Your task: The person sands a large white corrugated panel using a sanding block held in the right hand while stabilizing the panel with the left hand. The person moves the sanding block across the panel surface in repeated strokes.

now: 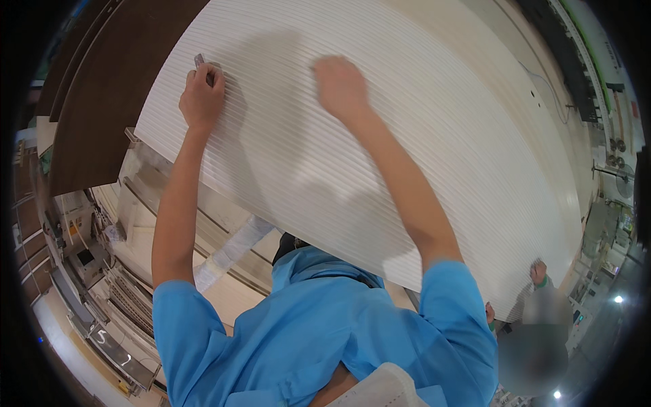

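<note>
A large white panel [380, 169] with fine parallel grooves lies in front of me. My left hand [201, 98] is closed around a small grey metal-looking tool [199, 60] near the panel's left edge; the tool's end sticks out beyond the fingers, and its exact kind is unclear. Farther right, my right hand [341, 87] is over the grooved surface, curled and blurred by motion. Its fingertips point down toward the panel, and whatever they may hold is hidden.
Dark brown boards [112, 88] stand beyond the panel's left end. Below the panel's near edge are a pale frame and a strip of clear plastic wrap [237, 247]. At the right, a co-worker's hand [538, 273] is by the panel's edge. Machinery [85, 254] stands at far left.
</note>
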Demonstrator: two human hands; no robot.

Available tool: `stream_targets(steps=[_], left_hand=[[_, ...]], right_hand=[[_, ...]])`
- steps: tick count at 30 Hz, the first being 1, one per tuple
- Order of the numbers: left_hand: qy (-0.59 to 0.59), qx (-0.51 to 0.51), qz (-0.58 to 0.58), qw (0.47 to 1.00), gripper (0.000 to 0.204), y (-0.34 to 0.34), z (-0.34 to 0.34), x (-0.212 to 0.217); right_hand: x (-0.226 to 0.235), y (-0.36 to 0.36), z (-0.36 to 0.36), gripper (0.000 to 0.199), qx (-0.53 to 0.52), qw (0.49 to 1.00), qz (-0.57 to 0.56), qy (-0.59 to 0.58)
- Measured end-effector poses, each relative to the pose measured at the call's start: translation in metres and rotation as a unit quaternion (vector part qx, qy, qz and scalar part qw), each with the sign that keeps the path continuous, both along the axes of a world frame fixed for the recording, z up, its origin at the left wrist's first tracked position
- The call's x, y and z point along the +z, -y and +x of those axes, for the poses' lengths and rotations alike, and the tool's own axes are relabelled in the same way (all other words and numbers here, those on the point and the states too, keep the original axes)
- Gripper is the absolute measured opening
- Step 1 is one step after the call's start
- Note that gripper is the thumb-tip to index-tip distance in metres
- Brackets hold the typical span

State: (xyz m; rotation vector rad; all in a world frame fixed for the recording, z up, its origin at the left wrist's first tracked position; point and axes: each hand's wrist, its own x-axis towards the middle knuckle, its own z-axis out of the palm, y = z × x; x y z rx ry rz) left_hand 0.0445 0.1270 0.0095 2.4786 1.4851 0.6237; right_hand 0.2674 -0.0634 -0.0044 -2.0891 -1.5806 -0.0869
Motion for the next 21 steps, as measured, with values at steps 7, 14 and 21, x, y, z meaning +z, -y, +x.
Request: stream_targets(steps=[7,14,21], left_hand=[[-0.003,0.002,0.003,1.0,0.019,0.002,-0.001,-0.003],[0.016,0.006,-0.013,1.0,0.02,-0.001,0.001,-0.004],[0.001,0.018,-0.024,1.0,0.019,-0.002,0.0,-0.009]], right_hand=[[0.016,0.237,0.05,0.015,-0.21,0.97,-0.039,-0.112],[0.006,0.2,0.048,0.013,-0.09,0.995,-0.004,0.034],[-0.005,0.023,0.006,0.017,-0.035,0.994,0.005,0.099]])
